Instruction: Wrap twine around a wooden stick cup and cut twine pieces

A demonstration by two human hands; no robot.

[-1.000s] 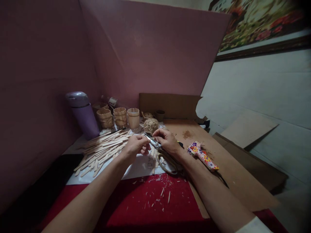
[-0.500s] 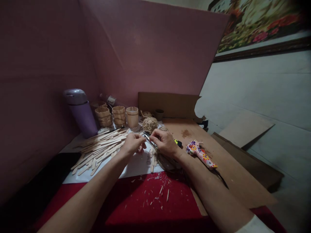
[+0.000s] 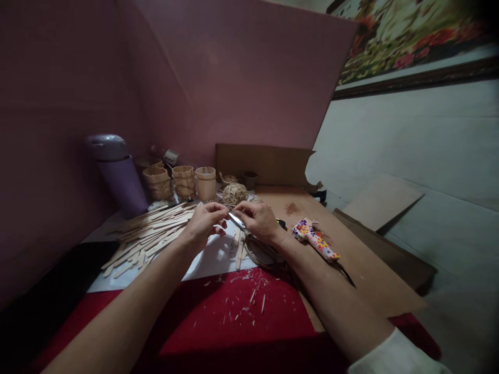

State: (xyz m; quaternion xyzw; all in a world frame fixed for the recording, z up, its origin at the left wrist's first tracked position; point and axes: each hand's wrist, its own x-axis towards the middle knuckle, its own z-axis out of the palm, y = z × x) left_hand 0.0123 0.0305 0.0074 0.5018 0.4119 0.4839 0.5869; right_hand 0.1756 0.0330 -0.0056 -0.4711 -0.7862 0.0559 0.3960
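My right hand (image 3: 259, 221) is closed round a pair of metal scissors (image 3: 238, 223), whose blades point left toward my left hand (image 3: 205, 223). My left hand pinches something small at the blade tips; I cannot make out what it is. Both hands hover over a white sheet (image 3: 214, 257) on the table. A loose pile of flat wooden craft sticks (image 3: 150, 236) lies just left of my left hand. A ball of jute twine (image 3: 234, 194) sits right behind the hands, and a coil of twine (image 3: 259, 254) lies under my right wrist.
A purple flask (image 3: 117, 174) and three small cups made of sticks (image 3: 183, 182) stand at the back left. A flower-patterned glue gun (image 3: 315, 239) lies on brown cardboard (image 3: 351, 259) to the right. Wood shavings litter the red cloth (image 3: 241, 311) in front. Pink board walls rise behind.
Both hands stay together at the scissors and have lifted a little. The view has drifted, so everything sits slightly further left and higher in the picture.
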